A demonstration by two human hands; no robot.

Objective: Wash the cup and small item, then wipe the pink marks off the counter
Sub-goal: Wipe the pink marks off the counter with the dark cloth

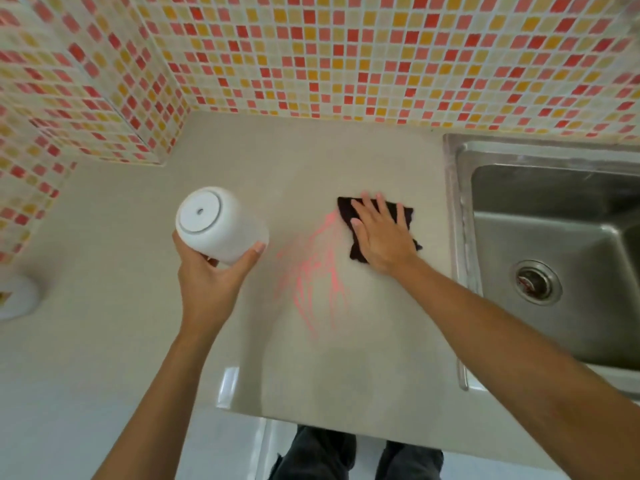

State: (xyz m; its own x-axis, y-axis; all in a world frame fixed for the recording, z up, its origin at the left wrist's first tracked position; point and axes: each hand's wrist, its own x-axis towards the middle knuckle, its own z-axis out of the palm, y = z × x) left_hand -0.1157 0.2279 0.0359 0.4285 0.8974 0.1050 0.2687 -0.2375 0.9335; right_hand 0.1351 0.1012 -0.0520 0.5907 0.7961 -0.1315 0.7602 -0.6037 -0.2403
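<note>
The wiping step is in hand. The right hand lies spread flat, pressing a dark cloth onto the surface; its grip pinches nothing. The pink marks lie just left of that grip and nearer the person. The left hand holds its grip curled round the white cup, bottom up. Next, the cloth probably needs dragging leftward across the marks.

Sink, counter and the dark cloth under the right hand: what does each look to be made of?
Sink: brushed stainless steel, grey with soft streaky reflections and a metal drain. Counter: smooth beige stone or a solid composite, faintly glossy at the front edge; which one cannot be told. Dark cloth: soft fabric, likely microfibre, matte with a limp, ragged outline under the right hand.
</note>
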